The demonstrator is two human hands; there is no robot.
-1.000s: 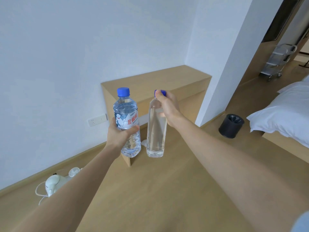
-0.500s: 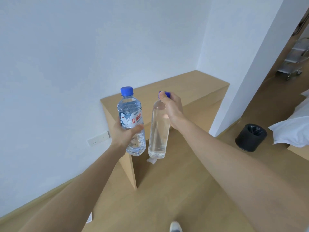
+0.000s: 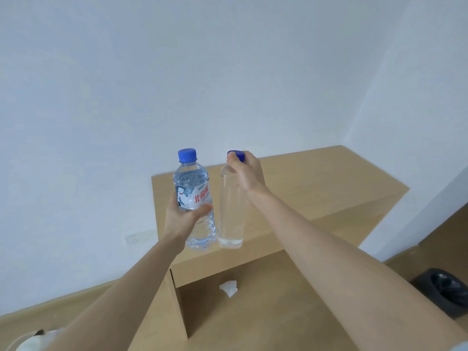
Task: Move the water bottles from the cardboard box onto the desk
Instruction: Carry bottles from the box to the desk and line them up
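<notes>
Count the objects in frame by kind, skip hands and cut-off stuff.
water bottles: 2 (labelled bottle in left hand, plain bottle in right hand)
desk: 1
wall socket: 1
bin: 1
scrap of paper: 1
total: 6

Soft, even daylight fills the room and leaves a cool bluish cast on the wall (image 3: 228,72); the right wall (image 3: 417,97) is paler. Shade gathers under the desk (image 3: 316,183) top. The left bottle (image 3: 193,198) and right bottle (image 3: 230,216) carry faint highlights without glare. The wide lens bends the skirting (image 3: 63,302) and stretches the forearms (image 3: 329,249). The bin (image 3: 445,292) at the edge looks soft.
</notes>
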